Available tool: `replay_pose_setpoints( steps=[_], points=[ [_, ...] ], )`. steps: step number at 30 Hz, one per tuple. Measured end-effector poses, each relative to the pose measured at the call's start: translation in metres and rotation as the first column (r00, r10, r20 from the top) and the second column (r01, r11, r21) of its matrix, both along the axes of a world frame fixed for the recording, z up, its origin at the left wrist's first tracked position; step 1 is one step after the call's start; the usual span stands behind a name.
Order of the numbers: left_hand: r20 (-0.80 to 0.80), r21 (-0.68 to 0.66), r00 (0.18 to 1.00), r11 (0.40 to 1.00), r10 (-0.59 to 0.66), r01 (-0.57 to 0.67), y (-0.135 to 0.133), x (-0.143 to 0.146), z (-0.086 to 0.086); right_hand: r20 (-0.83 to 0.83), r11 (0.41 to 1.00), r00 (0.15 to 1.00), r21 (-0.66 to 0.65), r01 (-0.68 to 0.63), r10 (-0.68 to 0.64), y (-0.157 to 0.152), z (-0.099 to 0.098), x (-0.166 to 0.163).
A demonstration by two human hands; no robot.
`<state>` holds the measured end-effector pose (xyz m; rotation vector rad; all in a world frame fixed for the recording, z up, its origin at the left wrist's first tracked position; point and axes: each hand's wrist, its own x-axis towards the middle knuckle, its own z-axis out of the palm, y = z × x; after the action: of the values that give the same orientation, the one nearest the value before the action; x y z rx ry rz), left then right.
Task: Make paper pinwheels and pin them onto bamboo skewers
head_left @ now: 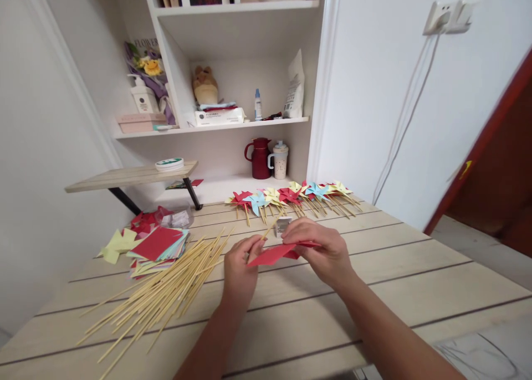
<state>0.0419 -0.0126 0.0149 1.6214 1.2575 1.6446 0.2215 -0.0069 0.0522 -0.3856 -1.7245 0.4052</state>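
Note:
A folded red paper (272, 255) is stretched between my two hands above the table. My left hand (241, 269) is closed at its left corner, and a thin wooden stick (271, 228) slants up from those fingers. The fingers of my right hand (320, 250) pinch the paper's other side; the exact grip is partly hidden behind the paper. Just behind my hands sits a small clear box (283, 226). Finished paper pinwheels (288, 196) in red, yellow and blue lie in a row farther back, their sticks pointing toward me.
To the left, many loose wooden sticks (166, 291) lie fanned out beside a stack of coloured paper squares (155, 244). A small raised shelf (124, 176) stands behind them. At the back are a red jug (261, 158) and a handled cup (280, 161) under white shelving (233, 10).

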Motion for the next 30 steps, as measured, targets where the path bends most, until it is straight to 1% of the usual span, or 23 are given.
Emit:
replay_pose_setpoints(
  steps=[3, 7, 9, 13, 16, 20, 23, 26, 30],
  points=[
    [0.048, -0.064, 0.999, 0.998, 0.004, -0.001, 0.0, -0.001, 0.005, -0.024, 1.0, 0.999, 0.017, 0.023, -0.022, -0.003, 0.001, 0.004],
    [0.112, -0.086, 0.992, 0.994, -0.055, 0.065, -0.004, 0.004, 0.009, -0.01, 0.998, 1.0, 0.054, 0.014, -0.013, -0.005, 0.001, 0.003],
    [0.111, -0.069, 0.99, 0.994, -0.081, 0.089, -0.005, 0.007, 0.009, -0.013, 0.998, 1.0, 0.066, 0.015, -0.014, -0.005, 0.0, 0.002],
    [0.061, -0.042, 0.996, 0.996, -0.07, 0.072, -0.006, 0.006, 0.012, -0.035, 0.997, 0.999, 0.057, 0.043, -0.041, -0.004, -0.001, 0.001],
    [0.057, -0.055, 0.995, 0.995, -0.085, 0.088, -0.008, 0.003, 0.016, -0.044, 0.998, 0.998, 0.035, 0.052, -0.051, -0.004, -0.002, 0.0],
    [0.174, -0.142, 0.967, 0.967, -0.184, 0.21, -0.01, 0.003, 0.019, -0.034, 0.999, 0.999, 0.019, 0.038, -0.037, -0.003, -0.004, -0.002],
    [0.279, -0.184, 0.935, 0.943, -0.22, 0.277, -0.01, 0.003, 0.019, -0.024, 1.0, 0.999, 0.011, 0.026, -0.026, -0.003, -0.005, -0.002],
    [0.367, -0.196, 0.902, 0.928, -0.228, 0.315, -0.009, 0.002, 0.018, -0.022, 1.0, 1.0, 0.009, 0.017, -0.017, -0.002, -0.005, -0.001],
    [0.466, -0.16, 0.855, 0.929, -0.226, 0.333, -0.006, -0.002, 0.017, -0.044, 1.0, 0.999, -0.002, 0.016, -0.016, -0.001, -0.006, 0.0]
  ],
)
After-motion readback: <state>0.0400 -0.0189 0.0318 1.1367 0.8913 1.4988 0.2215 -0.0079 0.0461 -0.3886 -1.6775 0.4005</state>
